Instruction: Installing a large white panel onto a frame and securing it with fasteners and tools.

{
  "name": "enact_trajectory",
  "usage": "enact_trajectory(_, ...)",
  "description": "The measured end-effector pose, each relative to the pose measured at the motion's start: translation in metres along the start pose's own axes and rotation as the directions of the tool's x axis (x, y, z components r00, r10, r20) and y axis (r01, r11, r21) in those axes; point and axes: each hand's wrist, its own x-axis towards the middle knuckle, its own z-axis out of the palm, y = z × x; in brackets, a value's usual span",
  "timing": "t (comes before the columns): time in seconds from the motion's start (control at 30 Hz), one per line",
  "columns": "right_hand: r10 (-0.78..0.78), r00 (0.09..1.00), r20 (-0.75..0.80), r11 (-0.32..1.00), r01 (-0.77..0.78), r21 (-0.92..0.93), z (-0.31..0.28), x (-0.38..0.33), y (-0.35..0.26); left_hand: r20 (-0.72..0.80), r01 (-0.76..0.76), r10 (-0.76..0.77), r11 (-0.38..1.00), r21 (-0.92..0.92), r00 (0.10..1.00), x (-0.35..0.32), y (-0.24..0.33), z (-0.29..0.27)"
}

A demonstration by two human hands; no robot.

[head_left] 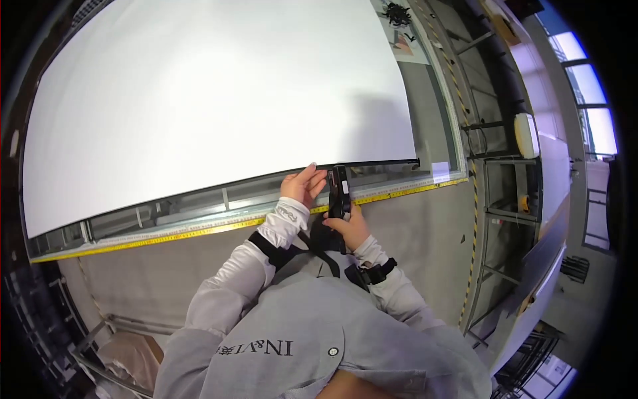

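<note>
At sheet [212, 93] edge: my left hand [302, 185] (pinching? can't tell), right hand [353, 229] gripping tool [338, 199]; likely edge-fastening, next needing alignment.

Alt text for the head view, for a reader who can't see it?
A person's right hand holds a black handheld tool at the black-trimmed near edge of a large white sheet, beside their left hand. Yellow measuring tape lines the table's near side.

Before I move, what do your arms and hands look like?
Left hand and right hand are gloveless. Sleeves are pale grey: the left bears a dark print and a black band, the right a chunky black strap.
</note>
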Motion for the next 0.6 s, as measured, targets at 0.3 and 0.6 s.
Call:
enact_trajectory(0.3,-0.151,0.986,-0.069,0.989,0.151,-0.008,0.021,0.013,0.007,-0.015,-0.111,0.11,0.993,-0.042,0.994,0.001,-0.005,-0.003)
enact_trajectory(0.6,-0.121,0.992,-0.042,0.992,0.12,-0.036,0.023,0.019,0.02,-0.123,-0.141,0.132,0.988,-0.069,0.984,0.0,-0.005,-0.006)
